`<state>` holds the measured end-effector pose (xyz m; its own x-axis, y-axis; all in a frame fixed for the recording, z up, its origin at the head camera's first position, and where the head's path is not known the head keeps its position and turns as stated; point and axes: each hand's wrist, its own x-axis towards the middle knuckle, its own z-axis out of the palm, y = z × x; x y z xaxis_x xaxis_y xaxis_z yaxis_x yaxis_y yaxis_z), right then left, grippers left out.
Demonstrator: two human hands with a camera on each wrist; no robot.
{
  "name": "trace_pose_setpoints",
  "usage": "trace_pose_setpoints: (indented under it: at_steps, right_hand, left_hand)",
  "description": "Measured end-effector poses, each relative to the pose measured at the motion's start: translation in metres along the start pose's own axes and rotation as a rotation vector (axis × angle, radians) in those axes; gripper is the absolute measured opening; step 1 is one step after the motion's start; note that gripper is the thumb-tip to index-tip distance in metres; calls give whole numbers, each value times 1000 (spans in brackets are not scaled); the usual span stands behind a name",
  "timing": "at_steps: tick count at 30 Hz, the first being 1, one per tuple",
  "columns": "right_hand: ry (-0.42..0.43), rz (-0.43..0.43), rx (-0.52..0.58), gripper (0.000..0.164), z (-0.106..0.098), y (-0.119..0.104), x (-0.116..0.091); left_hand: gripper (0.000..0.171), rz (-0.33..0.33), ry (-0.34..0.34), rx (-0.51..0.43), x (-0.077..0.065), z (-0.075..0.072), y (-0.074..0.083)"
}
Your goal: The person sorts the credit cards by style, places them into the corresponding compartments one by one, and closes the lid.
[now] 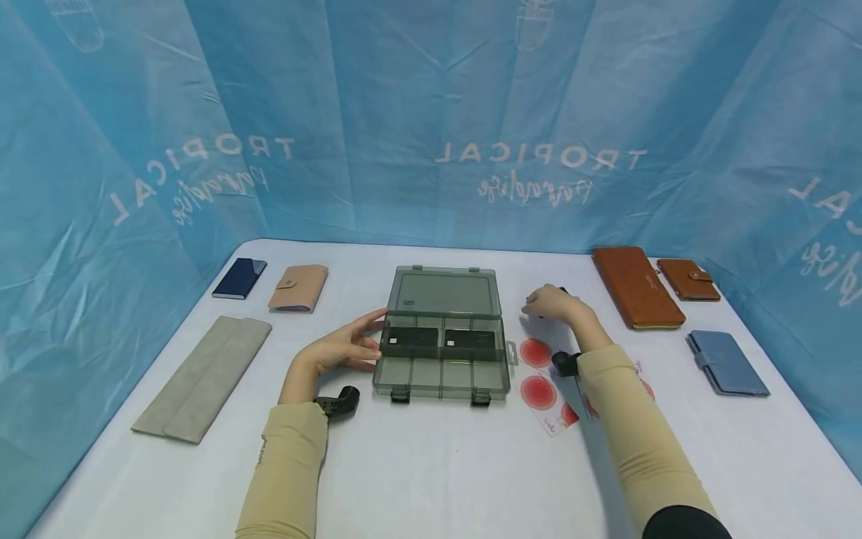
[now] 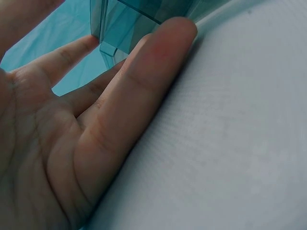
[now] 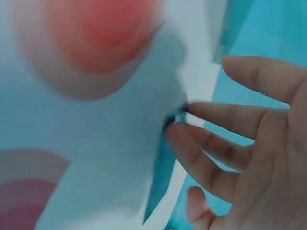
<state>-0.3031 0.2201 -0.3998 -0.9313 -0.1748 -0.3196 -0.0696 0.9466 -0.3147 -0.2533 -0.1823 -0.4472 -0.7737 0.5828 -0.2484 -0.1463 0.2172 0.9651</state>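
Head view: at the centre of the frame, a smoky plastic box point(image 1: 441, 391) was set on the white table point(image 1: 417, 479) with its lid point(image 1: 444, 290) opened back, and two flat black pieces point(image 1: 413, 340) were seen side by side behind its front row of compartments. Its left side was touched by the left hand point(image 1: 342, 343), whose fingers were extended rather than clenched; the box was steadied, it seemed, more than grasped. Right of the box, just above two cards with red circles point(image 1: 539, 392), the right hand point(image 1: 554, 305) was lowered toward the table. In the right wrist view a thin dark strip point(image 3: 162, 170) was met by its fingertips, but whether it was firmly pinched or only touched could not be told through the blur. For the step in hand, apparently the taking up of that strip, a grip near one end would best have been used, with the edge tipped up first so that the red cards were not dragged along. Light, even contact at the box was advisable, since a push might have slid it. A brown wallet point(image 1: 636, 288) was left untouched at upper right.
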Motion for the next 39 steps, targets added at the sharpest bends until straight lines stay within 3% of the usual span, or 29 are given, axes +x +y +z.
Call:
trace_pose_setpoints:
  at_steps: [4, 7, 12, 15, 20, 23, 31, 34, 39]
  right_hand:
    - [91, 133, 24, 52, 2, 5, 2]
    - [96, 237, 32, 61, 6, 14, 2]
    - [55, 264, 83, 60, 9, 27, 0]
    - [87, 285, 136, 60, 7, 31, 1]
    - [151, 351, 306, 75, 5, 33, 0]
    - [209, 336, 394, 77, 6, 33, -5]
    - [325, 248, 568, 58, 12, 37, -22]
    - [374, 251, 720, 55, 16, 43, -22]
    - [525, 212, 999, 35, 30, 59, -4]
  left_hand:
    - [87, 6, -7, -2, 0, 0, 0]
    - [87, 3, -9, -2, 1, 0, -1]
    - [87, -10, -10, 0, 1, 0, -2]
    - [87, -5, -5, 2, 1, -1, -1]
    - [86, -7, 4, 5, 1, -2, 1]
    - [86, -6, -2, 4, 1, -1, 2]
    - [86, -1, -2, 5, 1, -1, 1]
    - [86, -8, -4, 11, 1, -1, 0]
    - [87, -3, -2, 10, -1, -1, 0]
